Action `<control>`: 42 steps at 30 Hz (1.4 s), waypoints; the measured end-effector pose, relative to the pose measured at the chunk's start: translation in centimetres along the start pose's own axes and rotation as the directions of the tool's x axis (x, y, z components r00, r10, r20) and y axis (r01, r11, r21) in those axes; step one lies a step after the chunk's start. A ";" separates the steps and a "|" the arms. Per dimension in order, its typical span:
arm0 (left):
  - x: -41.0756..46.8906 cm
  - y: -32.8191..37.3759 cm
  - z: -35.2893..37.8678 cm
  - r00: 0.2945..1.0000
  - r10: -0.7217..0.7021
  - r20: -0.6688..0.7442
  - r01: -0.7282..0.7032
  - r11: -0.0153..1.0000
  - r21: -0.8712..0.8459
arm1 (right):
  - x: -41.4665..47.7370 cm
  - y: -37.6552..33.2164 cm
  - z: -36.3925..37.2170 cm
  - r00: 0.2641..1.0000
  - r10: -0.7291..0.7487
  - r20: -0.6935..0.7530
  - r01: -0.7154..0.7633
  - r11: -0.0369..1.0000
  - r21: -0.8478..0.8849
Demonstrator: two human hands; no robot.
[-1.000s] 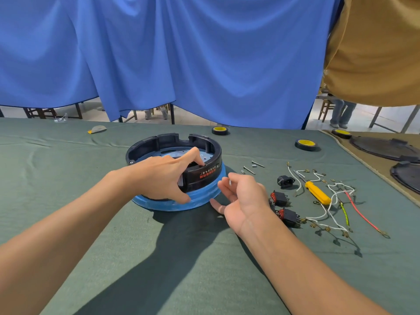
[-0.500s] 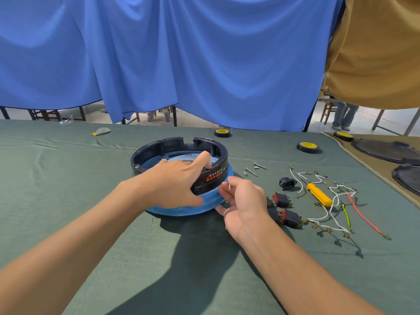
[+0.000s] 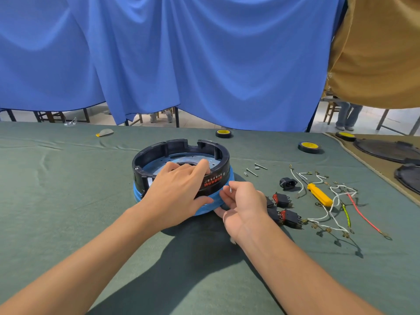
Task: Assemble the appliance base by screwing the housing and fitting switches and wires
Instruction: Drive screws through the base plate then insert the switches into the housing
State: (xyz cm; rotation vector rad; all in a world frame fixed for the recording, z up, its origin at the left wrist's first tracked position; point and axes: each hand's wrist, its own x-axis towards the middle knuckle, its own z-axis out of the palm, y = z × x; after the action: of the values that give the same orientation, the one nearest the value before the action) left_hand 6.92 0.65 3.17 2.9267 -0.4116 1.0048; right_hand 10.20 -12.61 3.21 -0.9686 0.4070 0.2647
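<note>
A round black housing ring (image 3: 163, 153) sits on a blue base (image 3: 230, 178) on the green cloth. My left hand (image 3: 177, 192) grips the ring's near wall, fingers over the rim and thumb on the blue base. My right hand (image 3: 243, 203) is just right of it at the base's edge, pinching a small silver screw (image 3: 230, 189) between thumb and forefinger. More screws (image 3: 252, 170) lie to the right of the base. Black rocker switches (image 3: 285, 209), a black socket (image 3: 288, 183), a yellow-handled screwdriver (image 3: 319, 196) and loose wires (image 3: 336, 210) lie further right.
Two rolls of black tape with yellow cores (image 3: 223, 133) (image 3: 308, 147) lie behind the base. Dark round covers (image 3: 386, 150) rest on a brown cloth at the far right. Blue drapes hang behind the table. A small grey and yellow object (image 3: 105, 133) lies at back left.
My right hand has moved closer to the base's edge with the screw in it. My left hand keeps its grip on the ring. The camera has shifted a little.
</note>
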 end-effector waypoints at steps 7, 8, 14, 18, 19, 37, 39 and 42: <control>0.0 -0.4 -0.2 0.999 0.035 -0.002 -0.035 0.992 0.121 | -0.2 0.1 0.1 1.000 0.001 0.015 -0.001 1.000 0.006; -0.1 -0.4 -0.3 0.999 0.041 0.022 -0.044 0.988 0.149 | -0.3 0.1 0.2 1.000 0.000 0.012 0.000 1.000 0.004; -0.9 -0.4 -0.7 0.994 0.068 0.088 -0.093 0.945 0.315 | -0.7 -0.3 0.3 0.999 -0.032 0.029 0.032 0.999 0.000; -0.7 0.2 -0.9 0.999 -0.001 -0.035 0.015 0.919 0.394 | -0.9 -0.7 0.5 0.988 -0.105 0.113 0.103 0.994 0.022; -0.6 0.4 -0.8 0.997 -0.027 -0.073 0.054 0.913 0.404 | -1.1 -0.7 0.5 0.982 -0.121 0.142 0.118 0.993 0.030; 3.6 -0.6 -9.1 0.821 -0.479 -0.310 0.471 0.876 -0.106 | -6.7 -7.8 5.9 0.765 -0.375 0.523 0.276 0.925 0.260; 3.9 -0.6 -10.6 0.779 -0.576 -0.248 0.530 0.816 -0.230 | -7.8 -8.8 6.9 0.751 -0.374 0.544 0.262 0.925 0.275; 4.5 -1.0 -12.7 0.715 -0.692 -0.098 0.578 0.664 -0.474 | -9.2 -9.9 8.0 0.719 -0.369 0.589 0.246 0.928 0.280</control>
State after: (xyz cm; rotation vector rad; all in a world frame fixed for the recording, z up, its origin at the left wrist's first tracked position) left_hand 2.97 1.88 16.01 2.2055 0.3782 1.0087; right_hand 7.61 -11.61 18.74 -0.6933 -0.3582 0.2272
